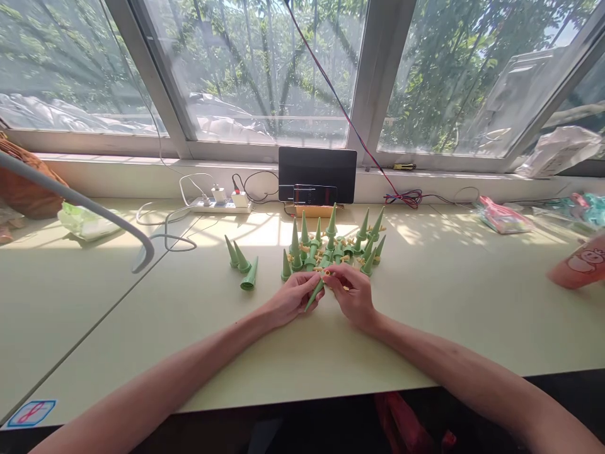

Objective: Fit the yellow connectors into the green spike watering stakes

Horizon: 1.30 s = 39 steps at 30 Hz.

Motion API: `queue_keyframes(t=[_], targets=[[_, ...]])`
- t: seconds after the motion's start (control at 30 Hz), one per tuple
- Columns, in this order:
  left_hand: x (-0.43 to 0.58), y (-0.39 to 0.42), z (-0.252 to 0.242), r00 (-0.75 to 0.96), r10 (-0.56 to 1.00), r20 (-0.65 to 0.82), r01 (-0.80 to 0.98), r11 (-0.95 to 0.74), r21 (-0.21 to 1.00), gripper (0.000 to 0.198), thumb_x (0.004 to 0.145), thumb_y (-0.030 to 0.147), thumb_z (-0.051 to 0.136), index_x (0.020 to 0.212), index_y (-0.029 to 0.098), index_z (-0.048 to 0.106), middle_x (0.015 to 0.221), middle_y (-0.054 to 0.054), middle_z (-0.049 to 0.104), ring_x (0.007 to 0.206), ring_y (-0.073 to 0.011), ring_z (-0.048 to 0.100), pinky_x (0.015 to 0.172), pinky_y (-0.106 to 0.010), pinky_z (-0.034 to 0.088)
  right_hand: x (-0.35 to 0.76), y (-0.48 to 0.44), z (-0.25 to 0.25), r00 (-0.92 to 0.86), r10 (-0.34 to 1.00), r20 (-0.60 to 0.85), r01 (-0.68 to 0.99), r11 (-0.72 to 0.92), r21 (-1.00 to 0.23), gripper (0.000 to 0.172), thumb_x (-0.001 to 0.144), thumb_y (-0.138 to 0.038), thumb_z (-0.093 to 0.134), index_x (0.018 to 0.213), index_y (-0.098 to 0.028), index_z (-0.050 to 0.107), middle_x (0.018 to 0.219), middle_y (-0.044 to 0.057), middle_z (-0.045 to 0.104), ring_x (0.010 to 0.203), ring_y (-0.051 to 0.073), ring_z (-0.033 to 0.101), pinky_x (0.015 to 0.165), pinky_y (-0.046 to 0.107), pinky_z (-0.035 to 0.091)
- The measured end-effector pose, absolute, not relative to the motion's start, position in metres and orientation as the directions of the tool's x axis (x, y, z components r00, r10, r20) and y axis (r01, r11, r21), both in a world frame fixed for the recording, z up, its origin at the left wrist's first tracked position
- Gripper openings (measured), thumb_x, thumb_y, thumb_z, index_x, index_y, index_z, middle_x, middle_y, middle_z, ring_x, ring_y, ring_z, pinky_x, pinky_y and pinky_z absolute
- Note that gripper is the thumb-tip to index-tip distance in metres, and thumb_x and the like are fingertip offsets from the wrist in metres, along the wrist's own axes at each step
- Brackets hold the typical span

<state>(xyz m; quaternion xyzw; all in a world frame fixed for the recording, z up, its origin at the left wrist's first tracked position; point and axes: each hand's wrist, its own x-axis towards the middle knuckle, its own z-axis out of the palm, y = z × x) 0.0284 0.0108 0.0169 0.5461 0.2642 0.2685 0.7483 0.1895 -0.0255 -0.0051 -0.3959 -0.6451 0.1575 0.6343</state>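
Observation:
In the middle of the table, my left hand (289,299) is closed around a green plant watering spike (314,296), its tip pointing down toward me. My right hand (355,295) pinches a small yellow piece (327,273) at the spike's upper end; whether the piece is seated in it, I cannot tell. Just beyond both hands stands a cluster of green spikes (295,251), many upright, with small yellow parts among them. To the left are three loose green cones: two stand upright and one cone (249,276) is tilted, its hollow base facing me.
Behind the cluster, a dark tablet (317,167) leans by the window with a phone (315,194) before it. A power strip (227,205) with cables lies left. A grey curved bar (85,202) crosses the left side. At right are a pink cup (579,265) and plastic bags (505,215).

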Motion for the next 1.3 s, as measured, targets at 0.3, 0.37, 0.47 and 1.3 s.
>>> queue_keyframes(t=[0.3,0.37,0.47,1.3], targets=[[0.0287,0.0086,0.0163,0.731,0.68,-0.06,-0.13,0.225,0.966,0.043,0.091,0.054,0.06,0.079,0.013,0.059,0.069,0.001,0.051,0.045,-0.0035,0.037,0.039,-0.019,0.02,0.1891,-0.0258,-0.0044,0.134,0.656,0.743,0.39,0.655,-0.648,0.018,0.094,-0.032,0.062,0.085,-0.02,0.07,0.061,-0.001,0.056,0.049,0.01,0.051,0.044,0.022,0.044],[0.0295,0.0079,0.0162,0.729,0.683,-0.053,-0.138,0.222,0.965,0.043,0.09,0.054,0.061,0.078,0.013,0.058,0.069,0.001,0.051,0.045,-0.0035,0.038,0.039,-0.019,0.02,0.1889,-0.0254,-0.0047,0.135,0.638,0.758,0.397,0.666,-0.632,0.017,0.094,-0.032,0.062,0.085,-0.02,0.069,0.061,-0.001,0.056,0.049,0.011,0.051,0.044,0.022,0.045],[0.0302,0.0074,0.0156,0.727,0.686,-0.041,-0.15,0.217,0.965,0.043,0.09,0.054,0.061,0.078,0.012,0.058,0.069,0.001,0.052,0.044,-0.003,0.038,0.039,-0.019,0.021,0.1882,-0.0254,-0.0044,0.132,0.607,0.783,0.396,0.692,-0.603,0.013,0.094,-0.027,0.062,0.086,-0.019,0.069,0.063,-0.001,0.057,0.048,0.01,0.051,0.045,0.022,0.045],[0.0325,0.0041,0.0196,0.711,0.702,-0.036,-0.157,0.209,0.965,0.045,0.088,0.056,0.063,0.077,0.012,0.058,0.068,0.001,0.054,0.041,-0.0023,0.037,0.039,-0.021,0.02,0.1868,-0.0273,-0.0043,0.148,0.611,0.778,0.404,0.68,-0.612,0.013,0.095,-0.027,0.061,0.086,-0.02,0.069,0.065,0.0,0.059,0.048,0.01,0.053,0.044,0.023,0.046]])
